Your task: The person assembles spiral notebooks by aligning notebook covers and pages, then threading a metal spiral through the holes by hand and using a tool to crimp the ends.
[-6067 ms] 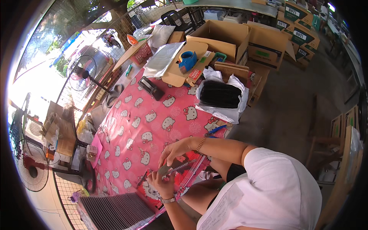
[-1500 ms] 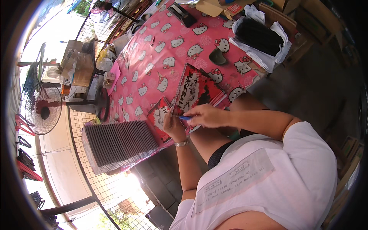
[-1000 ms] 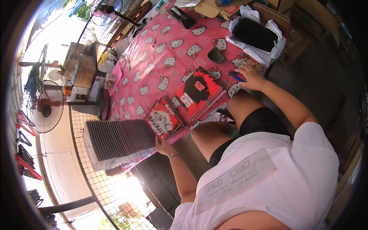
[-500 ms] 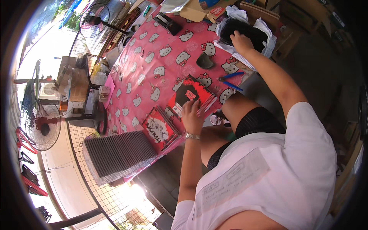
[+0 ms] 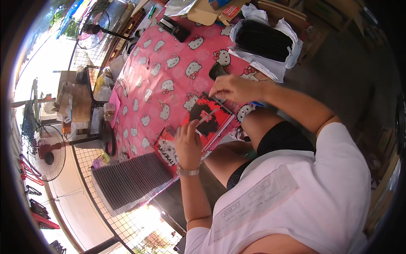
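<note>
Back from the bag [image 5: 264, 42] at 1 o'clock, the right hand [image 5: 231, 88] now hangs over the far end of the card [image 5: 209, 120], fingers pinched together on what looks like a small dark piece, too small to name. Half a second ago that arm was stretched out to the bag; the left hand [image 5: 188, 144] has slid from the middle of the card down to its near end.

That left hand lies flat and mostly open, fingers spread, pressing the card and a thin pale strip [image 5: 208, 116] against the pink surface [image 5: 169, 72]. The card is red with a black shape in its middle, under clear film, and sits at the near edge of the surface, its long axis running from 7 o'clock up to 1 o'clock. The right hand is at its 1 o'clock end, the left at its 7 o'clock end, so the left is the nearer and already on it.

A second red card [image 5: 167, 146] lies just beside it at 8 o'clock, a grey ribbed stack [image 5: 131, 182] further out the same way
</note>
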Demonstrator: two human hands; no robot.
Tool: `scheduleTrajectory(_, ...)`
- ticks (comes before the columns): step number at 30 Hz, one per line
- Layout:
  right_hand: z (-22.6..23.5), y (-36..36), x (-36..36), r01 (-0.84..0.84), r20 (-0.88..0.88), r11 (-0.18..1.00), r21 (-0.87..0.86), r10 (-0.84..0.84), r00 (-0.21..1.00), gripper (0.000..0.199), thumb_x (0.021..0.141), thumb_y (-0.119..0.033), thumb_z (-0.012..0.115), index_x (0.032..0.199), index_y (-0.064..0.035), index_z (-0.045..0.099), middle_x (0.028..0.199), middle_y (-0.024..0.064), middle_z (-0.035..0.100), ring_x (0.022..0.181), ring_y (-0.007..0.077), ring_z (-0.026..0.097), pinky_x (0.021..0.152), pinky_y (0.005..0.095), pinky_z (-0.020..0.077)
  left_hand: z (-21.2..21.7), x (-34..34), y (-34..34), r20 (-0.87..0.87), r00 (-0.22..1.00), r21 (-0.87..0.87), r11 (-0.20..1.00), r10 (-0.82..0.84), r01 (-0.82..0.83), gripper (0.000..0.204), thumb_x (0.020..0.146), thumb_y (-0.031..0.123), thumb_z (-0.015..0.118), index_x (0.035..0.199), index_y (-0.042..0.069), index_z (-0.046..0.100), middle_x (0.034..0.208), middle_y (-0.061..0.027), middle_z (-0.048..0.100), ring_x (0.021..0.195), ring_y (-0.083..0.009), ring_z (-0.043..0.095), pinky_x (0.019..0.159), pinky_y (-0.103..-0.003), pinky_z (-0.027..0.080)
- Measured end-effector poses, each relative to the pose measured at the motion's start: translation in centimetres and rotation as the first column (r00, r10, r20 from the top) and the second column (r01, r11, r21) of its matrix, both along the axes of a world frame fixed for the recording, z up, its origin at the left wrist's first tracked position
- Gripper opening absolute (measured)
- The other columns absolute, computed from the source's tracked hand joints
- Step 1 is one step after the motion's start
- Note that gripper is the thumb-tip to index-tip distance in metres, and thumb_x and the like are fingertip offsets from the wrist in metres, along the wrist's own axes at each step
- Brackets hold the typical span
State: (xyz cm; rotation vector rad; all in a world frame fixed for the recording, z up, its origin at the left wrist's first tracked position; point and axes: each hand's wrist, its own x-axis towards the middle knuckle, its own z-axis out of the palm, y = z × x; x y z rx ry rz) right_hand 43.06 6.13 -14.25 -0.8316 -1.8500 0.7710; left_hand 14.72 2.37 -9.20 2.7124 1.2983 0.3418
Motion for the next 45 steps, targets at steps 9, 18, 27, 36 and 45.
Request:
scheduleTrajectory(9, 0.6, -0.5, -5.2, -0.035, -0.100, 0.997, -0.070, 0.028, 0.995, 0.021, 0.086, -0.004, 0.071, 0.107, -0.0046, 0.073, 0.094, 0.0100, 0.069, 0.087, 0.0240, 0.067, 0.079, 0.0355, 0.0518, -2.8, 1.0, 1.4, 0.130, 0.986, 0.320, 0.936, 0.108, -0.145, 0.016, 0.090, 0.019, 0.064, 0.104, 0.010, 0.062, 0.091, -0.0062, 0.064, 0.088, -0.0265, 0.060, 0.088, -0.043, 0.040)
scheduleTrajectory(18, 0.6, -2.3, -6.3, 0.016, -0.188, 0.998, -0.055, -0.026, 0.982, 0.020, 0.085, 0.000, 0.073, 0.103, -0.0052, 0.073, 0.095, 0.0065, 0.059, 0.088, 0.0210, 0.064, 0.074, 0.0350, 0.0516, -3.3, 0.4, -1.0, 0.188, 0.974, 0.281, 0.942, 0.131, -0.181, 0.013, 0.092, 0.020, 0.067, 0.099, 0.009, 0.064, 0.088, -0.0058, 0.065, 0.086, -0.0264, 0.061, 0.088, -0.041, 0.038)
scheduleTrajectory(27, 0.9, -3.8, -6.7, 0.027, -0.133, 0.999, -0.034, -0.031, 0.991, 0.021, 0.085, 0.004, 0.070, 0.102, -0.0063, 0.073, 0.095, 0.0076, 0.060, 0.087, 0.0224, 0.064, 0.075, 0.0336, 0.0512, -4.0, 0.4, -0.6, 0.220, 0.970, 0.349, 0.920, 0.106, -0.180, 0.013, 0.091, 0.021, 0.068, 0.098, 0.012, 0.062, 0.085, -0.0036, 0.063, 0.083, -0.0245, 0.058, 0.095, -0.044, 0.038)
scheduleTrajectory(36, 0.6, -3.3, -6.5, 0.067, 0.083, 0.996, -0.056, -0.062, 0.995, 0.021, 0.091, -0.010, 0.067, 0.112, -0.0066, 0.068, 0.106, 0.0113, 0.060, 0.092, 0.0269, 0.067, 0.075, 0.0382, 0.0540, -3.9, 1.3, 0.3, 0.239, 0.964, 0.320, 0.927, 0.120, -0.195, 0.015, 0.093, 0.020, 0.067, 0.103, 0.010, 0.065, 0.092, -0.0049, 0.067, 0.089, -0.0258, 0.062, 0.096, -0.043, 0.037)
scheduleTrajectory(45, 4.0, -2.8, -6.5, 0.131, 0.441, 0.990, 0.052, -0.141, 0.887, 0.029, 0.085, -0.014, 0.071, 0.111, -0.0058, 0.061, 0.107, 0.0138, 0.063, 0.101, 0.0319, 0.066, 0.079, 0.0398, 0.0559, -3.7, 2.7, 0.6, 0.124, 0.985, 0.272, 0.950, 0.122, -0.152, 0.030, 0.091, 0.022, 0.065, 0.119, 0.009, 0.061, 0.100, -0.0061, 0.066, 0.098, -0.0263, 0.062, 0.107, -0.053, 0.032)
